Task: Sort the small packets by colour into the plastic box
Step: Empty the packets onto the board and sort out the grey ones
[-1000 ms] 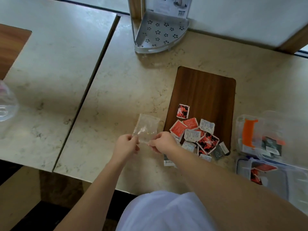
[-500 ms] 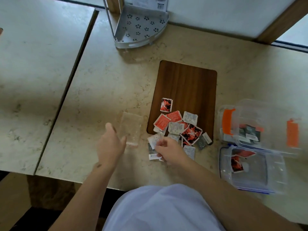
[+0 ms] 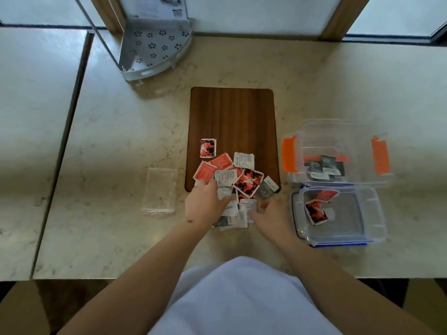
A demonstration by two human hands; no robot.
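Head view showed your left hand (image 3: 205, 204) and right hand (image 3: 271, 213) resting loose-fingered, gripping nothing, on the packets (image 3: 232, 180) heaped across board edge and worktop (image 3: 121, 141), just beside the boxes (image 3: 338, 213), presumably to keep sorting reaches short.

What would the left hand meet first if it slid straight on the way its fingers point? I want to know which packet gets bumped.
Probably the plain red packet at the board's near left corner: the left hand's fingertips already lie at its edge, though contact is unclear.
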